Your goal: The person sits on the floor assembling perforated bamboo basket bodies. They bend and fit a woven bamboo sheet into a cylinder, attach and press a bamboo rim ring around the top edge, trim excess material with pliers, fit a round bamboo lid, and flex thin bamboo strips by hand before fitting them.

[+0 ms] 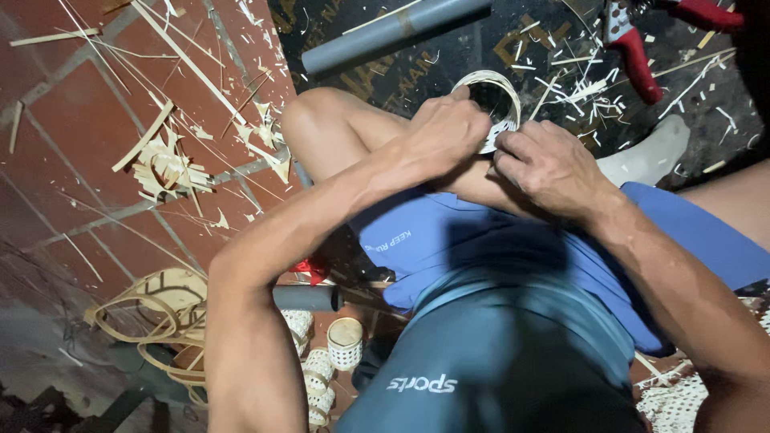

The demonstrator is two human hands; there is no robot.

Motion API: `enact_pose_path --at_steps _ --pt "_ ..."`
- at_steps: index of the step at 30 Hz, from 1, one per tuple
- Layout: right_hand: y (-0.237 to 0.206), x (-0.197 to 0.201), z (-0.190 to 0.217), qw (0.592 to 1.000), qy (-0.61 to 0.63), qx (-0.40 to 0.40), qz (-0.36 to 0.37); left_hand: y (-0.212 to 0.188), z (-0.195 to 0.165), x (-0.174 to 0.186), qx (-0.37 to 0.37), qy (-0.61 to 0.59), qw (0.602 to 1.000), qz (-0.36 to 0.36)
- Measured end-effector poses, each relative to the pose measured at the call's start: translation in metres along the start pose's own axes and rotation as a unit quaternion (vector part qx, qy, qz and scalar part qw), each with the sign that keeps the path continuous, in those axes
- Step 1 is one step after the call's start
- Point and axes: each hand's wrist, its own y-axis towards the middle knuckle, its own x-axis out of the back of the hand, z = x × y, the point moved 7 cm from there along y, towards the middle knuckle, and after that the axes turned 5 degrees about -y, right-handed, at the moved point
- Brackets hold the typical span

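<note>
Holding a small woven bamboo ring (pixel 491 100), left hand (pixel 443 131), right hand (pixel 544 164), both gripping its rim

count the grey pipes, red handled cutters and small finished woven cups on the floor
grey pipes: 2, the long pipe and the short pipe
red handled cutters: 1
small woven cups: 1 plainly shown
total: 4

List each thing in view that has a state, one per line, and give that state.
woven bamboo ring: unfinished, held over the knee by both hands
left hand: gripping the ring's near edge
right hand: fingers pinching the ring's rim
red-handled pliers: lying on the dark mat, untouched
grey pipe: lying flat
small woven cup: upright on the floor
</note>
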Motion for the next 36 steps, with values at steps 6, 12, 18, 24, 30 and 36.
enact_pose_path --at_steps 6,12,18,24,30,36 --pt "-0.002 -0.002 -0.001 1.000 -0.010 0.004 -0.011 -0.041 -0.013 0.026 -0.078 -0.050 0.995 -0.048" --pt "0.001 0.001 -0.005 1.000 -0.007 0.004 -0.018 -0.055 -0.030 0.036 -0.148 0.021 0.971 -0.189" --pt "-0.001 0.006 0.005 0.999 0.011 -0.010 -0.030 -0.055 -0.026 0.029 -0.142 0.029 0.976 -0.164" --pt "-0.006 0.007 0.010 0.992 0.088 -0.044 -0.074 -0.054 -0.025 0.026 -0.142 -0.002 0.978 -0.150" --pt "-0.008 0.007 0.006 0.994 0.060 -0.054 -0.078 -0.057 -0.025 0.020 -0.131 -0.010 0.982 -0.134" --pt "-0.002 0.007 0.002 0.995 0.022 -0.056 -0.083 -0.056 -0.026 0.021 -0.149 -0.002 0.980 -0.134"
